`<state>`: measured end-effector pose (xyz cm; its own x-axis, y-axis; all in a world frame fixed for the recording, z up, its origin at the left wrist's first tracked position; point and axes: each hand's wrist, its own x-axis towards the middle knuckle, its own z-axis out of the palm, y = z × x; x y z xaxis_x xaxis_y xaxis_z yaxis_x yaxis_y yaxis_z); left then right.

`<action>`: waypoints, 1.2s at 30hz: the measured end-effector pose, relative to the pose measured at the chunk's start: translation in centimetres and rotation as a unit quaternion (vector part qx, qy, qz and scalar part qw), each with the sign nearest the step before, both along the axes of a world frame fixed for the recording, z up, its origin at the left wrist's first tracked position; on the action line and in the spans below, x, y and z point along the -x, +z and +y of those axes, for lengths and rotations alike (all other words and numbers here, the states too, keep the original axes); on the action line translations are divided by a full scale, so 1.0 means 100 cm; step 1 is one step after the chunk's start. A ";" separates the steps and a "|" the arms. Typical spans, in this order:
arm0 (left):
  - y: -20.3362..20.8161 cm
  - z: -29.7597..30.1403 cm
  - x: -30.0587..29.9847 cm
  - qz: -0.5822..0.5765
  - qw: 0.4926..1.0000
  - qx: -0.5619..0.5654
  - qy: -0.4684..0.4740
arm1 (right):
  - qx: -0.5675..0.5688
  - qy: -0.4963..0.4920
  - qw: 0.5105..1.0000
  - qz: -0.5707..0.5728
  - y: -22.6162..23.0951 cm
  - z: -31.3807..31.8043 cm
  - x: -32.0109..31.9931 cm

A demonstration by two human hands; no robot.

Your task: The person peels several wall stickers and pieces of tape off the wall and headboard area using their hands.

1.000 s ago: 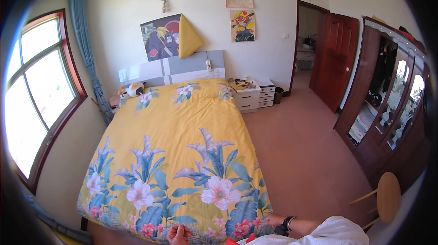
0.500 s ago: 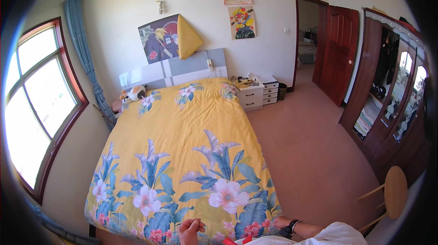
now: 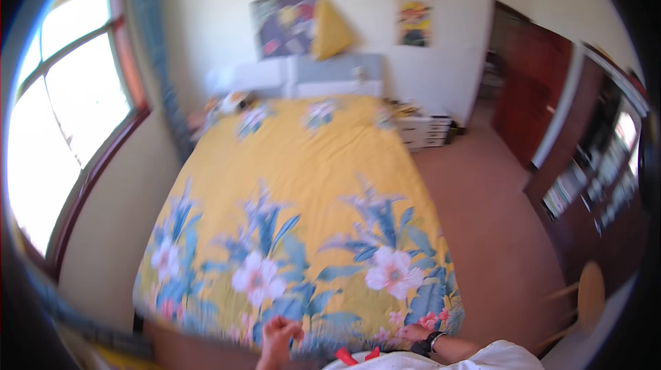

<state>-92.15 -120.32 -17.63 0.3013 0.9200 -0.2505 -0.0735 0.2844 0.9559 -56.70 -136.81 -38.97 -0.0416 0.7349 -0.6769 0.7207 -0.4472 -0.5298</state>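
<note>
A yellow bedspread [image 3: 310, 156] with blue leaves and pink flowers covers the bed. My left hand [image 3: 279, 335] is raised in front of its near edge, fingers curled together; whatever they hold, if anything, is too small or blurred to name. At the near right part of the bedspread is my right hand [image 3: 416, 334], with a black band on its wrist. Its fingers look bent in against the cloth, but their tips are hidden. Two red strips [image 3: 351, 356] hang before my white clothing between the hands.
A wooden stool [image 3: 591, 297] stands at the lower right, by a dark wardrobe [image 3: 571, 142]. A white nightstand [image 3: 412, 133] flanks the headboard [image 3: 337, 75]. On the left are a window [image 3: 76, 101] and blue curtain [image 3: 155, 39]. A plush toy [image 3: 235, 101] lies at the bed's far left corner.
My view has swung left and down, so the bed appears farther right. Both hands stay near the bedspread's near edge with fingers still curled. The picture is now blurred.
</note>
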 end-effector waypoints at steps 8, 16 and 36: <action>0.001 0.005 0.088 -0.052 0.994 -0.010 0.094 | 0.036 -0.046 0.989 0.136 0.016 0.092 0.090; -0.025 -0.042 0.126 -0.178 0.968 -0.008 0.179 | 0.001 0.173 0.982 -0.070 -0.073 0.142 0.042; -0.019 -0.023 0.359 -0.082 0.886 -0.116 0.442 | -0.079 0.471 0.878 0.022 -0.205 0.356 0.323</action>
